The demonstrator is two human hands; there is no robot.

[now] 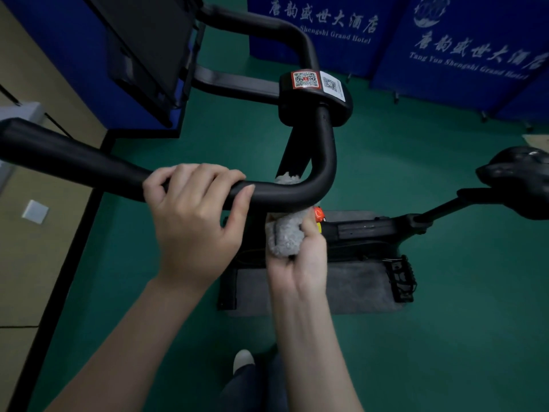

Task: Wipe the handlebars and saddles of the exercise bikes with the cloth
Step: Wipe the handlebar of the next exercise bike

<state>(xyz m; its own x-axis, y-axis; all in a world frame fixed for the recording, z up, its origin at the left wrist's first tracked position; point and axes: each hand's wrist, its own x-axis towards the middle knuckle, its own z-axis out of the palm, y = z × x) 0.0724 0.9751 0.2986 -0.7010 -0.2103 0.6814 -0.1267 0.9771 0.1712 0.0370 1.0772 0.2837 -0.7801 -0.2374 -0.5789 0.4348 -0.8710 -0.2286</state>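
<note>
step: wiping the near handlebar (89, 162) | left hand (193, 215) grips the bar, steadying it | right hand (300, 257) clutches the grey cloth (285, 236), pressed under the bend just right of the left hand | next: likely slide cloth along; saddle (517, 179) far right, seemingly unwiped

White "唐韵盛世大酒店" over "Tang Yun Shengshi Grand Hotel" stands on the right blue banner (463, 72), repeated partly hidden on the left blue banner (335, 52), and the handlebar clamp (309, 110) bears red and white QR stickers (306, 80).
</note>
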